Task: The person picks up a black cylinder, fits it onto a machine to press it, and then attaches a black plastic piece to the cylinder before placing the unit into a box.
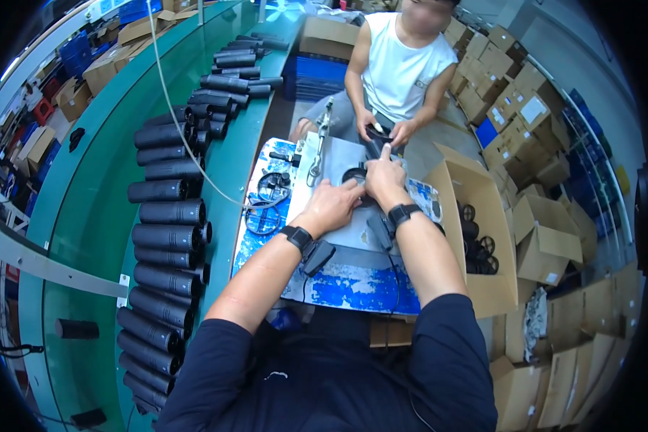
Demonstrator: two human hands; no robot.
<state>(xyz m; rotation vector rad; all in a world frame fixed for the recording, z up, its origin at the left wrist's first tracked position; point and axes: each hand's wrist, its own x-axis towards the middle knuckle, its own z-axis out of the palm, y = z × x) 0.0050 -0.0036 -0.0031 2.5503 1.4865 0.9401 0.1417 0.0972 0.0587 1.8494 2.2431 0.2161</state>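
Observation:
Both my hands meet over a black round part [353,174] on the pale work plate [345,155] of a small blue-and-white table. My left hand [333,207] lies at its near left side, fingers curled against it. On its right side, my right hand [385,178] is closed at the part, with one digit pointing up and away. My fingers hide much of the part. Just beyond, a co-worker's two hands hold a black cylindrical piece [379,134] close to my right hand. A metal lever clamp [322,137] stands left of the plate.
Many black tubes [167,213] lie in a row on the green conveyor [72,266] at my left. Black spoked rings [266,219] rest on the table's left side. An open carton [475,209] at my right holds black wheel-like parts. Corded black boxes [318,258] hang near my wrists.

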